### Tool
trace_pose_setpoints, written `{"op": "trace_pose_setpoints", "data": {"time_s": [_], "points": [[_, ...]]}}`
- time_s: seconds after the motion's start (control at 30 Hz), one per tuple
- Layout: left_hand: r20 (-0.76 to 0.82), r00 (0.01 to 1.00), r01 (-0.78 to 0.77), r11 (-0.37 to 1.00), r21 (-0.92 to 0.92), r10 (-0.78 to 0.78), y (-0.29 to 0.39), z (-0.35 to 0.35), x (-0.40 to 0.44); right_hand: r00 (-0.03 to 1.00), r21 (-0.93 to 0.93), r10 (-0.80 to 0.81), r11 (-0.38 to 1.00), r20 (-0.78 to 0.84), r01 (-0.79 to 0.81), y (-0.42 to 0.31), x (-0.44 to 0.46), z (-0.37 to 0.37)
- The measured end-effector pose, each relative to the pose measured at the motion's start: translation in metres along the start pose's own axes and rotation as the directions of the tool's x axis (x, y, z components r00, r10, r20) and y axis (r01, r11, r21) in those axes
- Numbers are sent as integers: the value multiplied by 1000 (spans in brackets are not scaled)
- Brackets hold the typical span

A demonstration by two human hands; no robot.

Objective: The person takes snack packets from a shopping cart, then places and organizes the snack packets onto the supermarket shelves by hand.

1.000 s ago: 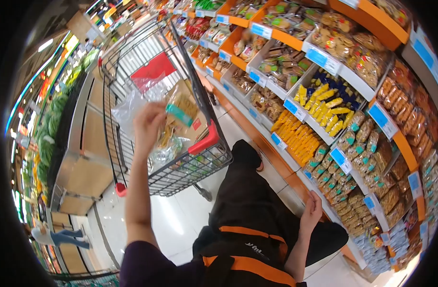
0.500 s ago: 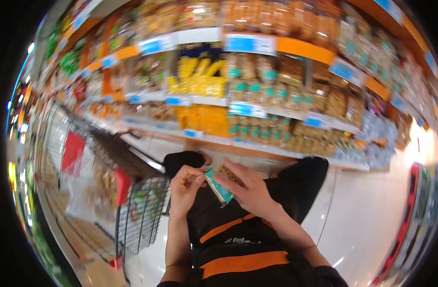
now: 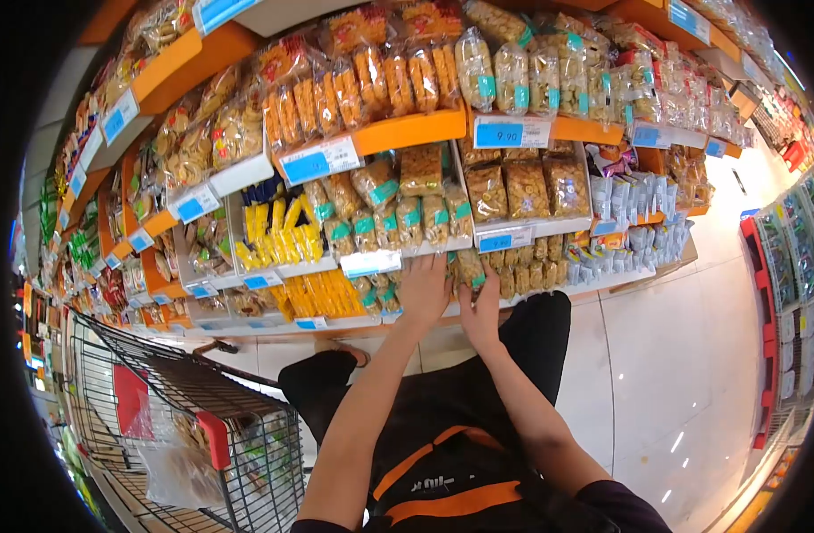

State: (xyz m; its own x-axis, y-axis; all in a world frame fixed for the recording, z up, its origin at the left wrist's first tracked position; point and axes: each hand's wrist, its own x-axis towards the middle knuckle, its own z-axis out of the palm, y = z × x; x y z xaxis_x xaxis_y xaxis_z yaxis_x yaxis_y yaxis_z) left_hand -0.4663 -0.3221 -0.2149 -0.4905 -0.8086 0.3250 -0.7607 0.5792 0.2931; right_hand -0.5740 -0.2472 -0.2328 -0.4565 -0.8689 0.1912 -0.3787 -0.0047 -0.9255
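My right hand [image 3: 480, 313] is at the bottom shelf, thumb and fingers closed around a clear snack packet [image 3: 468, 265] with a teal label. The packet stands upright among similar ones at the shelf front. Just left of it, my left hand [image 3: 424, 291] reaches to the same shelf with its fingers stretched out, the tips close under the price-tag edge. More teal-labelled snack packets [image 3: 369, 298] lie to the left of that hand. Whatever the left fingertips touch is hard to make out.
A wire shopping cart [image 3: 258, 449] holding bagged goods stands at my left. Above my hands, the middle shelf carries packets [image 3: 410, 222] and nut-like snack bags [image 3: 527, 189]. Yellow packets [image 3: 287, 233] sit further left. A red-edged display [image 3: 766, 346] stands across the tiled floor [image 3: 655, 373].
Both hands have moved from my lap, where they held a teal-labelled packet, forward to the bottom shelf. The view has turned and the shelves appear nearer.
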Motion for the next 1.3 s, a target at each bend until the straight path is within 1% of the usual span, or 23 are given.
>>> {"op": "trace_pose_setpoints", "data": {"time_s": [0.03, 0.1, 0.13, 0.17, 0.23, 0.27, 0.33, 0.37, 0.47, 0.5, 0.57, 0.6, 0.67, 0.77, 0.8, 0.87, 0.97, 1.03, 1.07, 1.13, 1.17, 1.27, 1.3], "points": [[43, 999, 5, 997, 81, -9, -4, 6, 9, 999, -32, -42, 999, -33, 41, 3, 7, 9], [279, 945, 168, 986, 24, -168, -12, 14, 20, 986, -143, -127, 983, -106, 112, 9, 18, 24], [397, 886, 253, 967, 12, -237, -15, 16, 24, 989, -178, -120, 979, -87, 103, 12, 21, 26], [307, 927, 219, 975, 25, -216, -22, 26, 20, 992, -212, -111, 973, -67, 94, 15, 24, 27], [264, 941, 217, 976, 7, -211, -28, 27, 15, 997, -233, -71, 970, -9, 67, 9, 31, 23], [241, 948, 215, 977, -5, -208, -30, 27, 14, 995, -286, -85, 953, 48, 95, 6, 32, 15], [240, 953, 188, 982, 2, -183, -28, 23, 16, 979, -392, -110, 904, 169, 169, 1, 38, -3], [237, 956, 175, 985, 3, -171, -27, 21, 17, 964, -411, -214, 874, 156, 260, 6, 41, -7], [329, 916, 259, 965, -44, -231, -28, 28, 21, 968, -443, -208, 861, 142, 250, 13, 54, -11], [237, 955, 191, 981, -27, -180, -32, 34, 17, 979, -436, -146, 878, 143, 195, 8, 57, -9], [46, 997, 59, 998, 29, -60, -42, 50, 9, 961, -477, -149, 844, 233, 246, 26, 66, 1], [80, 994, 69, 997, 38, -72, -42, 49, 11, 950, -495, -145, 826, 278, 271, 25, 70, 3], [153, 983, 91, 995, 52, -98, -40, 47, 9, 937, -470, -111, 842, 330, 265, 25, 73, 1], [133, 988, 75, 995, 63, -83, -39, 49, 8, 894, -426, -116, 848, 432, 315, 29, 80, -10], [92, 995, 45, 998, 42, -48, -41, 53, 8, 874, -408, -125, 847, 470, 341, 29, 82, -14], [16, 1000, -20, 1000, 4, 20, -48, 58, 6, 876, -346, -205, 861, 436, 374, 31, 82, -14], [-109, 989, -92, 994, 67, 99, -48, 56, 6, 871, -313, -263, 858, 416, 408, 33, 86, -11], [74, 997, 35, 999, 33, -38, -43, 53, 8, 870, -334, -287, 839, 401, 430, 42, 89, -8], [168, 981, 99, 995, 28, -102, -41, 51, 6, 890, -283, -243, 887, 387, 365, 48, 88, -9], [156, 984, 82, 996, 37, -87, -40, 47, 4, 920, -173, -165, 956, 355, 238, 52, 93, -11], [155, 984, 81, 996, 25, -83, -40, 45, 4, 934, -163, -147, 964, 325, 209, 58, 93, -10], [173, 980, 99, 995, 27, -102, -35, 37, 7, 921, -175, -176, 953, 348, 249, 51, 94, -11], [185, 976, 111, 993, 32, -115, -33, 37, 6, 920, -244, -179, 931, 348, 273, 49, 92, -10]]}}
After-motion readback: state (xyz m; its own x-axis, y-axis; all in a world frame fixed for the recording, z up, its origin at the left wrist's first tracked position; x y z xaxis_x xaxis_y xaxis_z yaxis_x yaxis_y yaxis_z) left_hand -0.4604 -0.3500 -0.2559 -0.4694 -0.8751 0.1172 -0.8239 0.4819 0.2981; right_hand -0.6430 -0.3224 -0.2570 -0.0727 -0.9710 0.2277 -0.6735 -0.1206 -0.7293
